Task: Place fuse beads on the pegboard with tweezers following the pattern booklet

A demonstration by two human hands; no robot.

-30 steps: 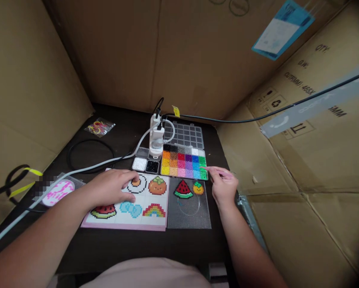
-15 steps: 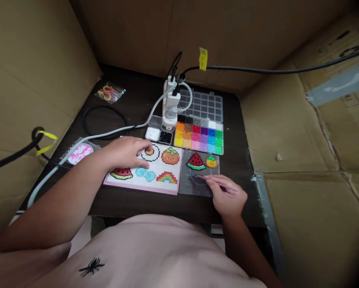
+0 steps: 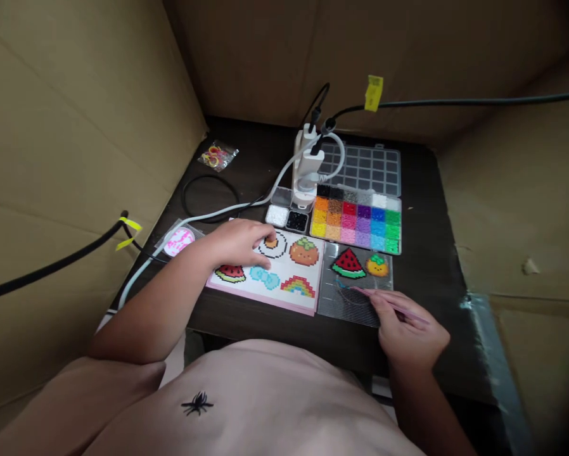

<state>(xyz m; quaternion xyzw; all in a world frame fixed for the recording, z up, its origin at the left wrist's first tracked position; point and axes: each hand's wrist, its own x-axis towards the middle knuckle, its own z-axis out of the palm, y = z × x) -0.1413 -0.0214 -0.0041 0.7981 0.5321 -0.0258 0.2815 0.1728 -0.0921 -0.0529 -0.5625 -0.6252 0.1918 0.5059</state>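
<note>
My left hand [image 3: 241, 244] rests on the white pattern sheet [image 3: 237, 299], its fingers apart and holding nothing. The sheet shows pixel pictures of an egg, a persimmon, a watermelon slice, a bow and a rainbow. My right hand [image 3: 410, 326] pinches pink tweezers [image 3: 376, 294], whose tips reach over the clear pegboard [image 3: 329, 305]. Close to the tips lies a small group of blue beads [image 3: 341, 285]. A bead watermelon slice [image 3: 348, 263] and an orange bead fruit [image 3: 377, 265] sit on the board's far part. Whether the tips grip a bead is too small to tell.
Behind the board stands an open bead box [image 3: 355, 218] with many coloured compartments. Small boxes of white beads [image 3: 277, 216] and black beads [image 3: 296, 221] adjoin a white power strip [image 3: 306, 171]. A white cable [image 3: 208, 210] crosses the table; cardboard walls [image 3: 85, 126] surround it.
The whole view has swung, so everything appears further right. Over the pegboard, the tweezers remain near the blue beads, and my left hand stays on the sheet.
</note>
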